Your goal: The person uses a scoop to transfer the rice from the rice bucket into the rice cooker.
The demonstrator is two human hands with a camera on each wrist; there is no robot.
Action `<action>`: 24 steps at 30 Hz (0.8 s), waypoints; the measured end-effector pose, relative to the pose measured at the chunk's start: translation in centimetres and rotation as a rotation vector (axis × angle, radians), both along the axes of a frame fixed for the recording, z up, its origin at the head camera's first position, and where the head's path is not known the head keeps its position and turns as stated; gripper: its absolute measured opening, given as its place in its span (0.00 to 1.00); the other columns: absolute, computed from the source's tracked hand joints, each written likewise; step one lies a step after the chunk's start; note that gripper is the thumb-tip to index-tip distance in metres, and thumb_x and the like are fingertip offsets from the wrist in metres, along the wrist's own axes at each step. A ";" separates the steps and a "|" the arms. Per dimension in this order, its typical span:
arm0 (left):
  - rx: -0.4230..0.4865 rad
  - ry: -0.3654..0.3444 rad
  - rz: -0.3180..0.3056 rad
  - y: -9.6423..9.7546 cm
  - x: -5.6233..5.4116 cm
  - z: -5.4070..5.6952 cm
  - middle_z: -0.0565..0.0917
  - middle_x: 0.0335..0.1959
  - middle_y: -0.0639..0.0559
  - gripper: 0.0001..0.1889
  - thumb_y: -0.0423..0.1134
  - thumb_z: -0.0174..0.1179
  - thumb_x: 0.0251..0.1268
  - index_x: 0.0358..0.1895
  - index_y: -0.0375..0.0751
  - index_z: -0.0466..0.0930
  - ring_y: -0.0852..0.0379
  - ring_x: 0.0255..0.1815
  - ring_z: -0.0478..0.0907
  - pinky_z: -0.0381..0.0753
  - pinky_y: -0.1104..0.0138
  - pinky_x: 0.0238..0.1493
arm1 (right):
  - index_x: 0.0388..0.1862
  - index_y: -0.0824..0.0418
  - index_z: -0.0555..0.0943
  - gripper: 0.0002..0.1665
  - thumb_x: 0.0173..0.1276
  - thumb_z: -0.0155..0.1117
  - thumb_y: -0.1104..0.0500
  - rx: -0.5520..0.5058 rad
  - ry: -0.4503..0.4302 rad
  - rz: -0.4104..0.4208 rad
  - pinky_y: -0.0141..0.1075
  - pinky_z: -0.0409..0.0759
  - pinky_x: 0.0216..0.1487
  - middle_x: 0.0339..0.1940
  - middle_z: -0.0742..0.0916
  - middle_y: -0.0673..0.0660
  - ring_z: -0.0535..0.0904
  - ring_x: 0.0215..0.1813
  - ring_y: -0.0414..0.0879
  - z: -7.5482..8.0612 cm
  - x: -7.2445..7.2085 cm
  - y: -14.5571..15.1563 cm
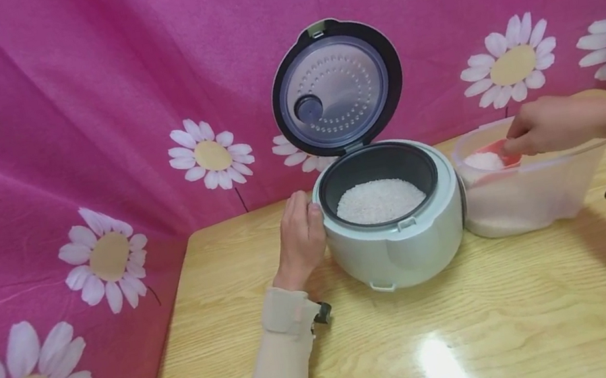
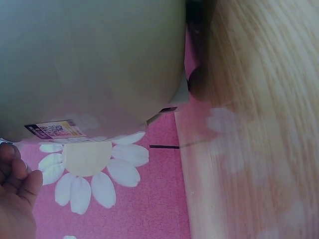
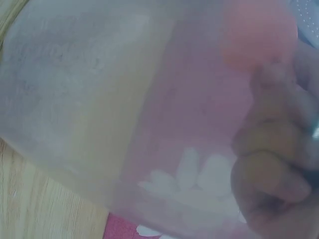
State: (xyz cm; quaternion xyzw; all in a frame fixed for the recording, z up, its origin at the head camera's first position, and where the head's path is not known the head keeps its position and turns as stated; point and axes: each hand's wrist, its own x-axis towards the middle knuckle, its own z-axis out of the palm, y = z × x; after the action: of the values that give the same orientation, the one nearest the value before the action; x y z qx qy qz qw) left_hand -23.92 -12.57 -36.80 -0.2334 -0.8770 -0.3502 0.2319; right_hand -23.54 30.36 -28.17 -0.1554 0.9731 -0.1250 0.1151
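Note:
A pale green rice cooker [image 1: 405, 259] stands on the table with its lid [image 1: 337, 86] raised. White rice [image 1: 380, 201] lies in its dark inner pot [image 1: 333, 192]. My left hand [image 1: 300, 233] rests against the cooker's left side near the rim; in the left wrist view part of that hand [image 2: 17, 191] shows beside the cooker body [image 2: 94, 64]. My right hand [image 1: 551, 124] grips a red scoop [image 1: 492, 150] heaped with rice, at the mouth of a translucent plastic container [image 1: 532, 194]. Through the container's wall, the right wrist view shows the curled fingers [image 3: 269, 174] and the blurred scoop [image 3: 261, 35].
The container stands close against the cooker's right side on the wooden table [image 1: 483, 332]. Behind hangs a pink cloth [image 1: 207, 44] with large white daisies, which also covers the left side. The raised lid stands near this cloth.

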 end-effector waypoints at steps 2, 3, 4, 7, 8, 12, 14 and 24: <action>-0.001 0.009 0.000 0.0 -0.1 0.0 0.72 0.35 0.41 0.18 0.47 0.38 0.76 0.41 0.35 0.70 0.48 0.40 0.71 0.71 0.61 0.44 | 0.33 0.53 0.85 0.12 0.75 0.63 0.50 0.010 0.029 -0.004 0.32 0.64 0.28 0.19 0.68 0.45 0.61 0.22 0.36 0.2 0.0 0.0; 0.001 0.013 -0.001 0.0 -0.1 0.0 0.72 0.34 0.41 0.18 0.47 0.38 0.76 0.41 0.34 0.70 0.47 0.40 0.71 0.71 0.61 0.44 | 0.31 0.53 0.84 0.13 0.74 0.63 0.50 0.016 0.049 -0.008 0.32 0.64 0.28 0.18 0.67 0.45 0.60 0.22 0.36 0.2 0.0 0.1; 0.000 0.017 -0.002 0.0 -0.2 0.0 0.72 0.34 0.41 0.18 0.46 0.37 0.76 0.40 0.34 0.69 0.47 0.40 0.71 0.70 0.61 0.44 | 0.29 0.53 0.84 0.14 0.74 0.63 0.49 0.023 0.071 -0.014 0.32 0.63 0.28 0.18 0.67 0.45 0.60 0.22 0.36 0.2 0.0 0.1; 0.002 0.023 -0.005 0.0 -0.2 0.1 0.72 0.34 0.41 0.18 0.47 0.37 0.76 0.40 0.34 0.69 0.47 0.40 0.71 0.70 0.61 0.43 | 0.23 0.53 0.81 0.18 0.73 0.63 0.48 0.038 0.119 -0.041 0.32 0.61 0.28 0.18 0.67 0.44 0.59 0.22 0.36 0.3 0.1 0.3; 0.002 0.023 -0.005 0.0 -0.2 0.1 0.72 0.34 0.41 0.18 0.47 0.37 0.76 0.40 0.34 0.69 0.47 0.40 0.71 0.70 0.61 0.43 | 0.21 0.53 0.79 0.20 0.73 0.63 0.48 0.039 0.130 -0.046 0.32 0.61 0.27 0.17 0.67 0.44 0.59 0.22 0.36 0.3 0.1 0.4; 0.004 0.020 -0.007 0.0 -0.1 0.1 0.72 0.34 0.41 0.18 0.47 0.38 0.76 0.40 0.35 0.70 0.48 0.40 0.71 0.71 0.61 0.43 | 0.18 0.55 0.77 0.22 0.73 0.64 0.49 0.005 0.152 -0.057 0.31 0.60 0.26 0.16 0.67 0.44 0.58 0.21 0.35 0.4 0.4 0.6; 0.004 0.021 -0.007 0.0 -0.1 0.1 0.72 0.34 0.41 0.17 0.46 0.38 0.76 0.40 0.35 0.69 0.48 0.40 0.71 0.71 0.61 0.44 | 0.17 0.55 0.75 0.23 0.72 0.65 0.50 -0.013 0.163 -0.062 0.31 0.61 0.26 0.16 0.66 0.44 0.58 0.20 0.35 0.5 0.5 0.7; -0.003 0.018 0.004 -0.1 0.0 0.0 0.73 0.34 0.41 0.18 0.45 0.37 0.76 0.40 0.34 0.70 0.47 0.40 0.71 0.71 0.61 0.44 | 0.21 0.57 0.80 0.19 0.72 0.65 0.50 -0.058 0.172 -0.102 0.33 0.60 0.26 0.17 0.67 0.45 0.59 0.21 0.36 0.6 0.7 1.4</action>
State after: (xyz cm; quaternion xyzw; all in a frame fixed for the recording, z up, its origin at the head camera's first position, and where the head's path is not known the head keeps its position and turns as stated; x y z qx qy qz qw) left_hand -23.88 -12.62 -36.79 -0.2352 -0.8757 -0.3464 0.2404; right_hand -22.83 31.78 -27.54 -0.1193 0.9820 -0.1450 0.0202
